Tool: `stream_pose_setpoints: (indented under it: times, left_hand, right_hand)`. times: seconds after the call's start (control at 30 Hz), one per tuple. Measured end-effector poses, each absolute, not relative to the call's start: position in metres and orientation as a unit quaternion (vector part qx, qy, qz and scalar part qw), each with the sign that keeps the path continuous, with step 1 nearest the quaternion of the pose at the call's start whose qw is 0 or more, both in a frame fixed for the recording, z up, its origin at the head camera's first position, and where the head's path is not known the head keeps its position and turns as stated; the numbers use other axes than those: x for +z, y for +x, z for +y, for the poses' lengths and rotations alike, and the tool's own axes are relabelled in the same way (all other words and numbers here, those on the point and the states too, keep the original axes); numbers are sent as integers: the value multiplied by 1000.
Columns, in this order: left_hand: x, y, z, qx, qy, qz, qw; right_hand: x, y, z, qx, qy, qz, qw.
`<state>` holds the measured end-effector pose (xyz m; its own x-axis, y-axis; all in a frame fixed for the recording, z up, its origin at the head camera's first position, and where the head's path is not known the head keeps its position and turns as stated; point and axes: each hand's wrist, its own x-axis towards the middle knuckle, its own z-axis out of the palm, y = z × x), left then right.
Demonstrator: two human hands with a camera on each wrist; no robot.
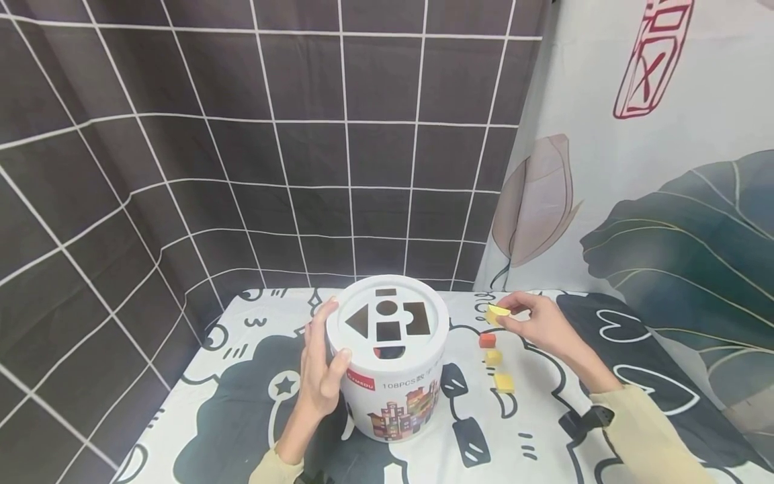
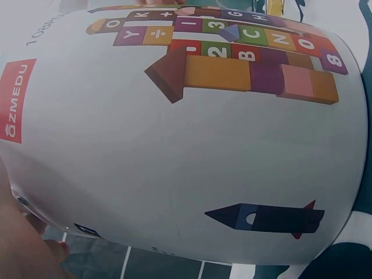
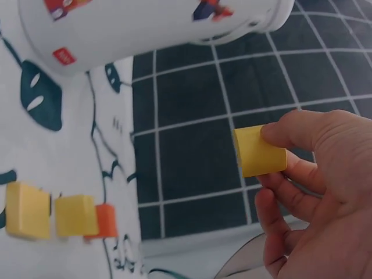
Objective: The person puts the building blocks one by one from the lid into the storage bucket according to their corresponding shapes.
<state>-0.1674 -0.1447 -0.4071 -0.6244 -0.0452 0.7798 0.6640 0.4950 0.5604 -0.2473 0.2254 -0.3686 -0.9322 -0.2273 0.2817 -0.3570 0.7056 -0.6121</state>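
Observation:
A white bucket (image 1: 393, 396) stands on the cloth, its lid (image 1: 357, 353) cut with holes of several shapes. My left hand (image 1: 320, 359) rests against the bucket's left side, thumb at the front below the lid's rim; in the left wrist view the printed wall fills most of the picture. To the right of the bucket, my right hand (image 1: 541, 326) pinches a yellow block (image 3: 258, 152) between thumb and fingers, above the cloth. Below it in the head view, a red-orange block (image 1: 487, 341), a small yellow block (image 1: 493, 357) and a larger yellow block (image 1: 504, 383) lie in a row.
A black-and-white patterned cloth (image 1: 242, 403) covers the table. Behind it hangs a dark curtain with a white grid (image 1: 302, 154). A pale curtain with leaf prints (image 1: 605, 168) hangs at the right. Something red shows through the lid's front hole (image 1: 392, 352).

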Motion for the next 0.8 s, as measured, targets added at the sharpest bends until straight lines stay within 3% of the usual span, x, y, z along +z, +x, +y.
stream_pose_setpoints:
  times: [0.8]
  left_hand:
    - [-409, -170, -147, -459, -204, -774, 385]
  right_hand:
    - [-323, -219, 199, 366, 219, -899, 101]
